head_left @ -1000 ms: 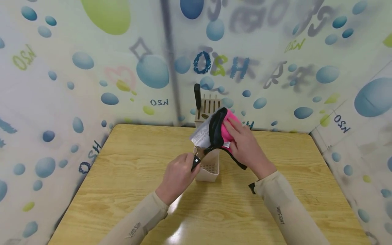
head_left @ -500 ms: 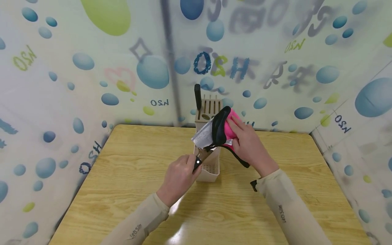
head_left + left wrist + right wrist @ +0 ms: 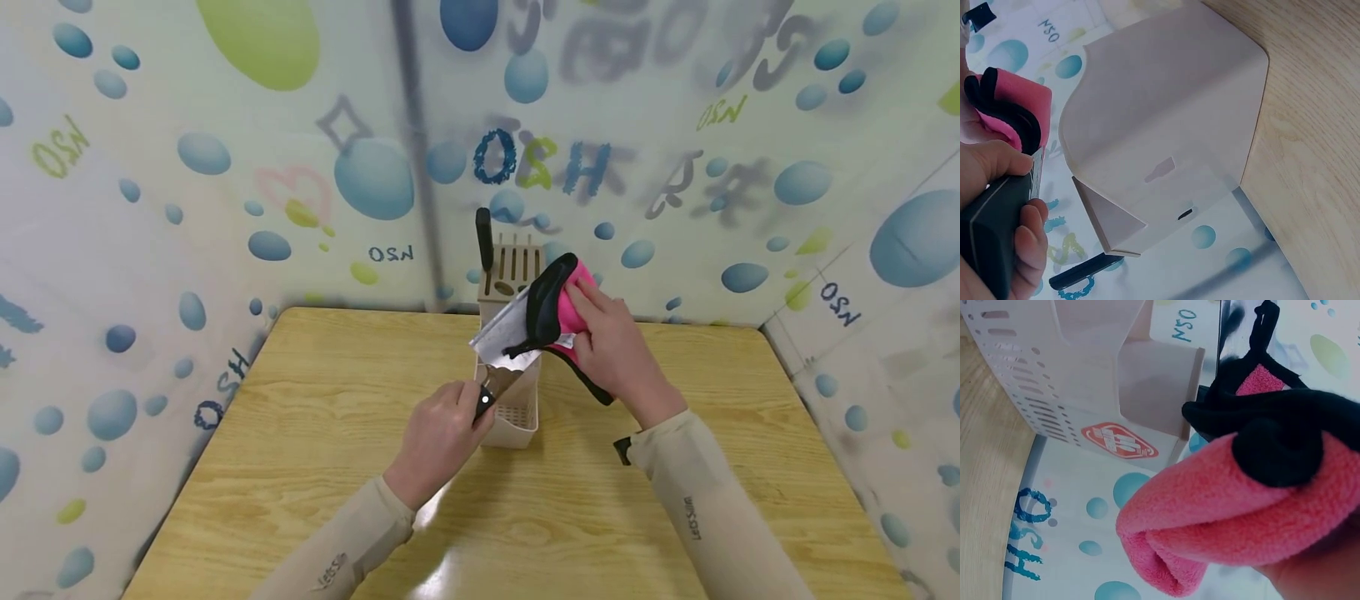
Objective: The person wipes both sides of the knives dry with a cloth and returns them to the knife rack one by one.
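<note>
My left hand (image 3: 438, 429) grips the black handle (image 3: 991, 228) of a cleaver. Its wide, shiny blade (image 3: 501, 337) points up and away to the right. A folded pink cloth with black edging (image 3: 574, 308) is bunched in my right hand (image 3: 618, 354), its fingers pressing it over the blade's far part, which it hides. In the right wrist view the pink cloth (image 3: 1210, 519) fills the lower right, and little of the hand shows. Both hands are raised in front of a light-coloured knife holder (image 3: 510, 435).
The holder has a slotted brown top (image 3: 513, 265) and a perforated side (image 3: 1041, 381). A black-handled knife (image 3: 484, 239) stands in its left slot. Beneath is a wood-grain table (image 3: 337, 375), with patterned walls (image 3: 300, 167) behind and at both sides.
My right hand has slid the cloth a little up and right along the blade, baring more shiny metal. The left hand and cleaver have shifted only slightly right.
</note>
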